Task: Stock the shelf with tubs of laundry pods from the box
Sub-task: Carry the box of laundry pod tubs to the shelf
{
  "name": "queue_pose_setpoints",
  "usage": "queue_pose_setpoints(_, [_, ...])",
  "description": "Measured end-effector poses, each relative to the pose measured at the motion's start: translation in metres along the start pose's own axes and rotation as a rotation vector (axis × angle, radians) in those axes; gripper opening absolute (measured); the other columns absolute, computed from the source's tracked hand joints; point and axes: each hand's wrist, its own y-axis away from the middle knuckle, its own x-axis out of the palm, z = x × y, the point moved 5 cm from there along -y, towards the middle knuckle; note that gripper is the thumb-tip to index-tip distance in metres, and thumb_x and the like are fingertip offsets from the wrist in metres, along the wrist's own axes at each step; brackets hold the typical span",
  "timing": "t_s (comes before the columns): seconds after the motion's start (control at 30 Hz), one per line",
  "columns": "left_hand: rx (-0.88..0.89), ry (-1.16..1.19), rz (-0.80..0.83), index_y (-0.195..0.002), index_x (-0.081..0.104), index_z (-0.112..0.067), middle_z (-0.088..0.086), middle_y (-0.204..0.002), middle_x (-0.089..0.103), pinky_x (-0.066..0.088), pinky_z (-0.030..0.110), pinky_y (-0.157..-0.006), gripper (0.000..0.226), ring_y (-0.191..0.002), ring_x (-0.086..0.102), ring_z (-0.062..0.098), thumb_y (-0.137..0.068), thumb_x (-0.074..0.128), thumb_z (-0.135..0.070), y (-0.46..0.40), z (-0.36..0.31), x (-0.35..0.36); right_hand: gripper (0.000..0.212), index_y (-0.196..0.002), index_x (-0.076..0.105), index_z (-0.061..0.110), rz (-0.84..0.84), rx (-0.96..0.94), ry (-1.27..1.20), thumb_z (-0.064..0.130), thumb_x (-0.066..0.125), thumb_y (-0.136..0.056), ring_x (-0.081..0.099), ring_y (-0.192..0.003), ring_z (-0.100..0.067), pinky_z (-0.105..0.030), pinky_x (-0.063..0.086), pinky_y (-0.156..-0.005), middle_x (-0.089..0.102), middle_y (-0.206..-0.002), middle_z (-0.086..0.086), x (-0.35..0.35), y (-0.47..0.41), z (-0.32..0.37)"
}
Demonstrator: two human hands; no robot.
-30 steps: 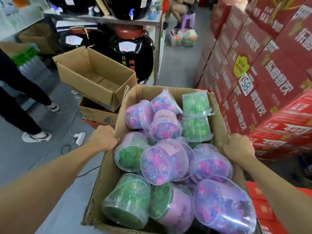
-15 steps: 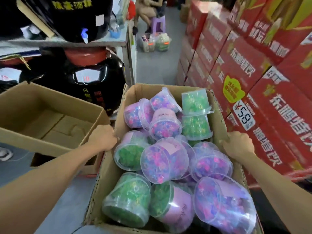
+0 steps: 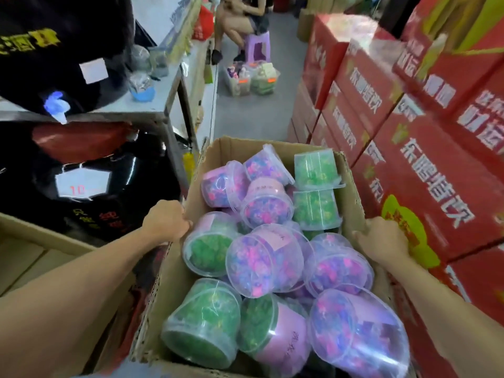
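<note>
A person's left hand [image 3: 167, 221] gripped the left rim of the box [image 3: 351, 192] and the right hand [image 3: 383, 241] gripped its right rim, carrying it down a shop aisle. The box was full of tubs [image 3: 263, 261] of green and pink-purple pods, piled to every edge; none appeared to have been shelved, so stocking seemingly had not begun. Pink tub labels carried handwriting too blurred to read. Red cartons [image 3: 425, 170] stacked beside the box's right edge bore large white Chinese lettering, smeared by motion. A black jar [image 3: 90, 186] at left showed a tag reading "10".
</note>
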Motion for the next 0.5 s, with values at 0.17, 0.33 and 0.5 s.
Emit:
queue_pose_setpoints(0.17, [-0.041,-0.006,0.021,-0.088,0.068,-0.004,0.016,-0.095,0.067,0.05,0.035,-0.072,0.032,-0.091,0.063,0.035,-0.082,0.061,-0.035,-0.083,-0.033,-0.02,0.024,-0.086,0.068,0.008,0.004,-0.007,0.022,0.03,0.06,-0.085,0.062,-0.09,-0.038,-0.033,0.046,-0.068,0.066,-0.093,-0.02,-0.02,-0.097,0.023])
queue_pose_setpoints(0.33, [-0.065,0.019,-0.002,-0.086,0.07,-0.005,0.02,-0.095,0.068,0.05,0.035,-0.074,0.03,-0.092,0.064,0.035,-0.079,0.065,-0.033,-0.182,-0.057,-0.043,0.024,-0.086,0.068,0.009,-0.006,0.025,-0.012,0.032,0.062,-0.081,0.062,-0.09,-0.04,-0.038,0.05,-0.075,0.065,-0.093,-0.023,-0.029,-0.193,0.049])
queue_pose_setpoints(0.5, [-0.008,0.002,0.007,-0.085,0.07,-0.004,0.019,-0.096,0.068,0.051,0.035,-0.075,0.028,-0.093,0.063,0.035,-0.078,0.063,-0.031,-0.282,-0.073,-0.061,0.023,-0.085,0.067,0.007,-0.015,0.045,-0.004,0.029,0.062,-0.082,0.061,-0.091,-0.04,-0.038,0.049,-0.073,0.065,-0.094,-0.024,-0.035,-0.276,0.085])
